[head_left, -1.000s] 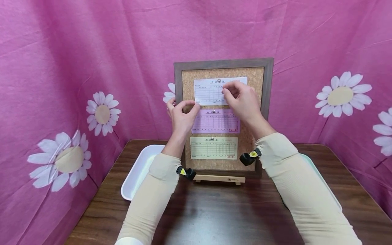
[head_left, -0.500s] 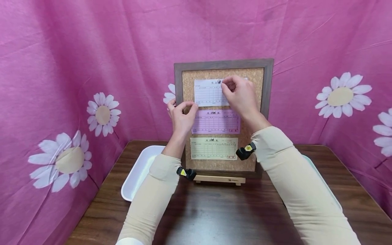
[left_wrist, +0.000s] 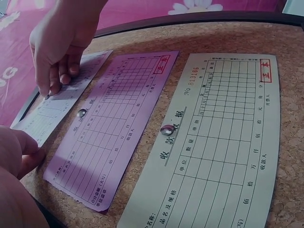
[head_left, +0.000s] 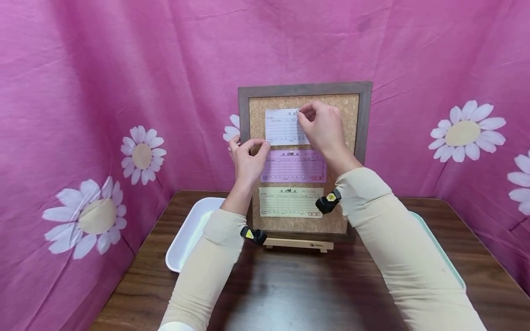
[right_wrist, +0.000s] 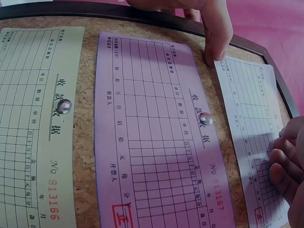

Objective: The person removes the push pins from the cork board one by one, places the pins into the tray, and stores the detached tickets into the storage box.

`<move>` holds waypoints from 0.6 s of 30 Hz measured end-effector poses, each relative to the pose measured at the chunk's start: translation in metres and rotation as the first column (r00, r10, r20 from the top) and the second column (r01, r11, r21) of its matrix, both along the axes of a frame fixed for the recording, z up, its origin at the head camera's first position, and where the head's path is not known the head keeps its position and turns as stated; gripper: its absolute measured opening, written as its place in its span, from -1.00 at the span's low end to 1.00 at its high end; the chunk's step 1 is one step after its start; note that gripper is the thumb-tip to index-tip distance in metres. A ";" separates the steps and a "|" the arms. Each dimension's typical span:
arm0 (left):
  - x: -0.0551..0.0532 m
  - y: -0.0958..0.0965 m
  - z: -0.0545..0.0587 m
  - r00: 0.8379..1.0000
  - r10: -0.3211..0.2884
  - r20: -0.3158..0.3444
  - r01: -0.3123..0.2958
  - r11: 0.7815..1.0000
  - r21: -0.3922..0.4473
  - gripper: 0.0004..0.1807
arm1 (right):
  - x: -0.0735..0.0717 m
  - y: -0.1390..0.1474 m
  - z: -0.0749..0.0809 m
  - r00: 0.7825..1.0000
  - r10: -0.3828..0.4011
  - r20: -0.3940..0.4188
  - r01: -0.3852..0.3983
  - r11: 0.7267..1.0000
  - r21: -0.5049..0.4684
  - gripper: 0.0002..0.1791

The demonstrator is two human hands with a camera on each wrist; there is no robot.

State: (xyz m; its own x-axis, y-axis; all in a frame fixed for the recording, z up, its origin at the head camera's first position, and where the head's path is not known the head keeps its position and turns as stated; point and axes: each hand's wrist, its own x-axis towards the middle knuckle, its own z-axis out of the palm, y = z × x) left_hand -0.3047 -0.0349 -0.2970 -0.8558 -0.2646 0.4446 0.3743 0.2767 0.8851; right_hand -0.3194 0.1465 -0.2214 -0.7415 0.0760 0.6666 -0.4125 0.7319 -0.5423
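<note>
A framed cork board (head_left: 256,110) stands upright with three receipts on it, one above another. My right hand (head_left: 325,126) pinches the round-headed push pin (head_left: 298,111) at the top of the white receipt (head_left: 281,131), thumb and index finger mostly covering it. At that receipt's lower left corner, my left hand (head_left: 250,158) pinches the paper edge between thumb and index finger. The purple receipt (head_left: 294,169) hangs in the middle, held by a silver pin (right_wrist: 205,118). Lowest is the pale green receipt (head_left: 285,204), with another silver pin (left_wrist: 166,130) through its heading.
A small wooden easel (head_left: 298,243) supports the board on the dark wooden table (head_left: 269,285). A white tray (head_left: 171,250) lies left, partly behind the left arm. The right arm partly hides a pale green tray (head_left: 440,250). A pink daisy-print curtain (head_left: 198,55) surrounds the table.
My right hand has moved slightly up and left from beside the white receipt's pin to the pin itself, which its fingertips now cover. The left hand stays at the lower left corner.
</note>
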 end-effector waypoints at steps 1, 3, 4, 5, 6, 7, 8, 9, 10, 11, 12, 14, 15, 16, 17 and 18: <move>0.000 0.000 0.000 1.000 -0.001 0.001 0.001 1.000 0.002 -0.78 | 0.000 0.000 0.000 1.000 -0.004 0.003 0.004 1.000 -0.003 -0.76; 0.001 -0.001 0.000 1.000 -0.002 0.001 0.002 1.000 0.000 -0.78 | 0.000 -0.002 0.001 1.000 -0.013 0.007 0.013 1.000 -0.006 -0.75; 0.001 0.000 0.000 1.000 -0.002 0.000 0.002 1.000 0.002 -0.78 | 0.000 -0.002 0.002 1.000 -0.017 0.009 0.018 1.000 -0.008 -0.74; 0.001 0.000 0.000 1.000 -0.002 -0.001 0.002 1.000 0.003 -0.78 | 0.000 -0.002 0.002 1.000 -0.022 0.011 0.022 1.000 -0.008 -0.74; 0.001 0.000 0.000 1.000 -0.001 -0.003 0.001 1.000 0.003 -0.78 | 0.000 -0.002 0.003 1.000 -0.023 0.012 0.023 1.000 -0.010 -0.75; 0.001 0.000 0.001 1.000 -0.001 -0.005 0.001 1.000 0.004 -0.78 | -0.001 -0.002 0.003 1.000 -0.024 0.012 0.024 1.000 -0.010 -0.75; 0.001 0.000 0.001 1.000 -0.001 -0.007 0.001 1.000 0.004 -0.78 | -0.001 -0.002 0.003 1.000 -0.027 0.013 0.027 1.000 -0.008 -0.75; 0.000 0.000 0.000 1.000 -0.001 -0.007 0.001 1.000 0.005 -0.78 | -0.002 -0.003 0.004 0.999 -0.028 0.015 0.029 1.000 -0.006 -0.75; 0.001 0.000 0.000 1.000 -0.001 -0.005 0.001 1.000 0.009 -0.78 | -0.002 -0.003 0.004 0.999 -0.031 0.018 0.031 1.000 -0.003 -0.75; 0.001 0.000 0.000 1.000 -0.002 0.000 0.002 1.000 0.011 -0.78 | -0.002 -0.003 0.003 0.999 -0.032 0.022 0.032 0.999 -0.001 -0.75; 0.001 0.000 0.000 1.000 -0.004 0.005 0.004 1.000 0.013 -0.78 | -0.003 -0.004 0.003 0.999 -0.033 0.024 0.033 0.999 0.001 -0.75; 0.001 0.000 0.000 1.000 -0.011 0.012 0.011 1.000 0.021 -0.78 | -0.003 -0.004 0.002 0.999 -0.039 0.028 0.039 0.999 0.004 -0.75; 0.001 0.000 0.000 1.000 -0.012 0.013 0.012 1.000 0.024 -0.78 | -0.003 -0.005 0.002 0.999 -0.040 0.031 0.040 0.999 0.002 -0.75; 0.001 0.000 0.000 1.000 -0.012 0.015 0.012 1.000 0.028 -0.78 | -0.003 -0.005 0.002 0.999 -0.041 0.031 0.041 0.999 0.000 -0.75; 0.001 0.000 0.000 1.000 -0.012 0.014 0.012 1.000 0.028 -0.78 | -0.003 -0.006 0.001 0.999 -0.041 0.031 0.041 0.999 -0.003 -0.75; 0.001 0.000 0.000 1.000 -0.011 0.012 0.011 1.000 0.028 -0.78 | -0.003 -0.006 0.001 0.999 -0.042 0.030 0.043 0.999 -0.006 -0.75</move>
